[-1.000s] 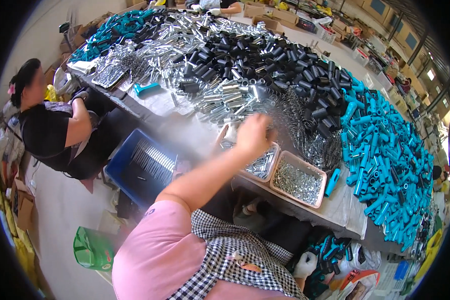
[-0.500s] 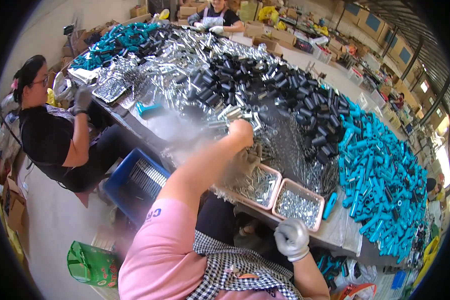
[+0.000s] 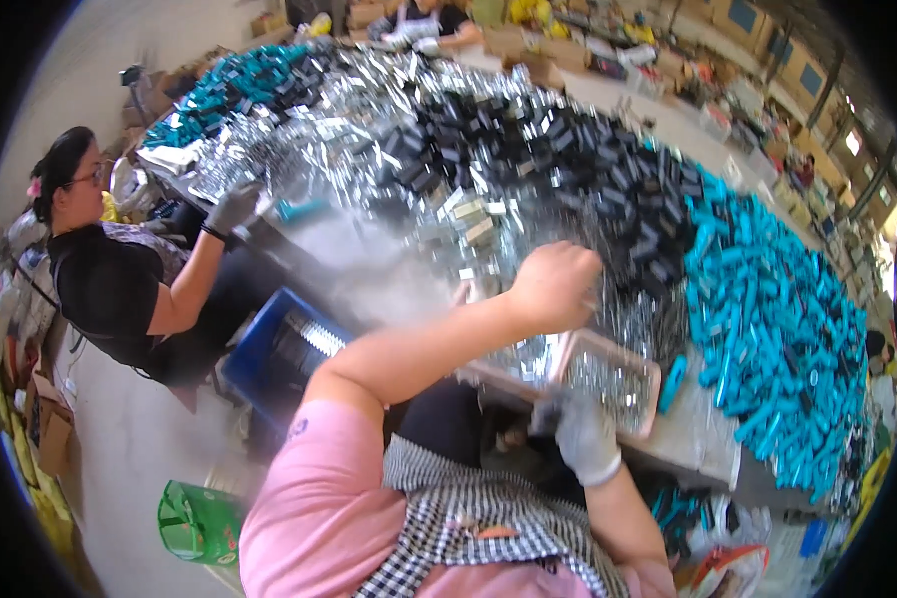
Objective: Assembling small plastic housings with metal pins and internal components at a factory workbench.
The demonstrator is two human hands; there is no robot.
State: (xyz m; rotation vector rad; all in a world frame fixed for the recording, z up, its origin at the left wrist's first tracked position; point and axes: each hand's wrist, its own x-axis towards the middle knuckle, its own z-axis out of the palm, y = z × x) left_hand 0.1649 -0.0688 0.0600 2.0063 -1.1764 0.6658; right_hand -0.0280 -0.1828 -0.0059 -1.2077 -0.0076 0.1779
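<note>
Silvery small parts (image 3: 608, 384) fill tray (image 3: 653, 384); gloved right hand (image 3: 586, 439) beside.

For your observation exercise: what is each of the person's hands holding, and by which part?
The bare left hand is closed over the silver parts; what it grips cannot be told. The gloved right hand touches the near rim of the tray.

I note a blue crate (image 3: 274, 349) below the table edge (image 3: 299, 259); a green bag (image 3: 197, 521) lies lower, a seated co-worker (image 3: 110, 284) to the crate's left.
</note>
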